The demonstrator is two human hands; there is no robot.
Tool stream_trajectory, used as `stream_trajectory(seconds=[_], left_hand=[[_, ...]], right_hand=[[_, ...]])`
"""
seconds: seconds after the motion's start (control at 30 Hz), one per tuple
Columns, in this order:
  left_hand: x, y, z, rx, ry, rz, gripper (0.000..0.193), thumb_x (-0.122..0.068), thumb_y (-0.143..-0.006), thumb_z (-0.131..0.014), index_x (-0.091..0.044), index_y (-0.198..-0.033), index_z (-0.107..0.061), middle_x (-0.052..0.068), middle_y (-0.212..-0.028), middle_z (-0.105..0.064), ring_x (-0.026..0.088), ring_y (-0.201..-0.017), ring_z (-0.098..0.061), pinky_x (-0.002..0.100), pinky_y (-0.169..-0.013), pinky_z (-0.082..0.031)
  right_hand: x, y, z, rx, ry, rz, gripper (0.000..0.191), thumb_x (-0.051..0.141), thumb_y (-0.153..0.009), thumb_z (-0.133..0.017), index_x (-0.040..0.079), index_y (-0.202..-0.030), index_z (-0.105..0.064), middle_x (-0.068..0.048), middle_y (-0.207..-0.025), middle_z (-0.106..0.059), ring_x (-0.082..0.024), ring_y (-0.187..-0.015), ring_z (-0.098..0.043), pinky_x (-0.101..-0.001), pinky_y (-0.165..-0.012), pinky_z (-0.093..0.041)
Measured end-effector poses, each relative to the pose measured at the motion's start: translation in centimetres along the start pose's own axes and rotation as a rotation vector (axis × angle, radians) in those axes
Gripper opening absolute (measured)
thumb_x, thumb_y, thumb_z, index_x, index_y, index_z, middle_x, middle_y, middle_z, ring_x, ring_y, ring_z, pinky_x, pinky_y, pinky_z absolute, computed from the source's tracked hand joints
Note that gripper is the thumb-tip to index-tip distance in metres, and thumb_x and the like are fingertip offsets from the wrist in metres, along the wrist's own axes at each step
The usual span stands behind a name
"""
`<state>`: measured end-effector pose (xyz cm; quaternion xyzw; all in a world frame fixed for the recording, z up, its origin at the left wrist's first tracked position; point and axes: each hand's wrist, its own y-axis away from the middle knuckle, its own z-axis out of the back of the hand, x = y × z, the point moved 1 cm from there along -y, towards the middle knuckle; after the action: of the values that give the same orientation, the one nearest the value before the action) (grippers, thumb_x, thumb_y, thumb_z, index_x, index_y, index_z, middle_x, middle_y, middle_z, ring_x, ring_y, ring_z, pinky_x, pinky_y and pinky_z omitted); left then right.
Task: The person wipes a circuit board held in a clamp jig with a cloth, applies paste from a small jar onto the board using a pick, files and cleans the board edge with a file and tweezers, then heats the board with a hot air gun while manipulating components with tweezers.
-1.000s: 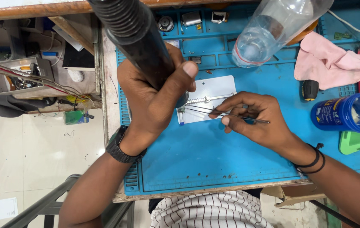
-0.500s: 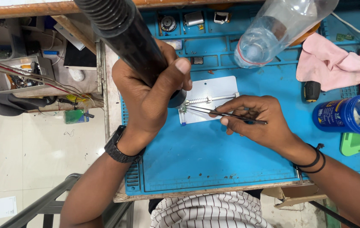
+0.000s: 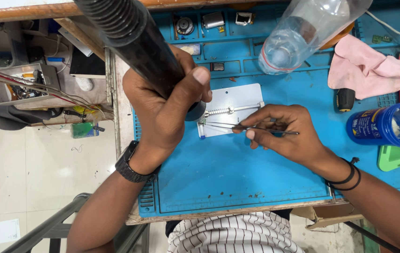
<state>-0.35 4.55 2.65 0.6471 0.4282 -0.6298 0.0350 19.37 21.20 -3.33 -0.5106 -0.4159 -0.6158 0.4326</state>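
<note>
Near edge: the blue mat lay bare between your wrists, so you had open room there.
Centre: your left hand and its black tool stood over the metal plate, blocking the way in from the left.
Right of centre: your right hand with the tweezers closed off that side.
Far side: the clear bottle leaned in.
Right edge: the pink cloth, blue jar and green piece crowded you.
</note>
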Motion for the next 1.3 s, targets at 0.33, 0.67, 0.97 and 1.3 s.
stream_trajectory(seconds=[0.33, 0.67, 0.97, 1.3], left_hand=[[-0.1, 0.0, -0.1, -0.005, 0.008, 0.005, 0.022, -0.01, -0.106, -0.069, 0.003, -0.089, -0.061, 0.009, -0.071, -0.064, 0.015, -0.064, -0.068, 0.026, -0.059, -0.054], [-0.1, 0.4, -0.1, -0.019, -0.015, 0.025, 0.023, -0.008, -0.106, -0.07, 0.003, -0.088, -0.062, 0.008, -0.072, -0.063, 0.015, -0.065, -0.068, 0.026, -0.06, -0.054], [0.0, 0.3, 0.0, -0.016, -0.003, 0.008, 0.021, -0.01, -0.106, -0.071, 0.003, -0.092, -0.061, 0.009, -0.074, -0.064, 0.015, -0.066, -0.07, 0.027, -0.06, -0.056], [0.2, 0.0, 0.1, -0.001, -0.016, 0.002, 0.026, -0.013, -0.107, -0.07, 0.002, -0.088, -0.062, 0.009, -0.07, -0.064, 0.015, -0.064, -0.068, 0.026, -0.059, -0.053]], right_hand=[[0.1, 0.2, 0.4, 0.03, -0.1, 0.067, 0.016, 0.004, -0.092, -0.069, -0.001, -0.107, -0.068, -0.012, -0.104, -0.078, -0.01, -0.08, -0.072, -0.024, -0.061, -0.055], [2.1, 0.8, -0.8, -0.062, 0.407, 0.354, 0.017, 0.002, -0.078, -0.077, 0.004, -0.095, -0.072, -0.006, -0.098, -0.078, -0.005, -0.062, -0.061, -0.0216, -0.052, -0.044], [1.8, 1.2, 0.4, -0.029, 0.379, 0.324, 0.015, 0.005, -0.081, -0.075, 0.004, -0.096, -0.072, -0.008, -0.096, -0.077, -0.009, -0.071, -0.069, -0.0221, -0.055, -0.048], [-0.3, 2.0, 3.8, -0.126, 0.006, 0.212, 0.008, 0.0, -0.087, -0.062, -0.001, -0.095, -0.061, -0.014, -0.095, -0.069, -0.017, -0.085, -0.069, -0.0285, -0.075, -0.056]])
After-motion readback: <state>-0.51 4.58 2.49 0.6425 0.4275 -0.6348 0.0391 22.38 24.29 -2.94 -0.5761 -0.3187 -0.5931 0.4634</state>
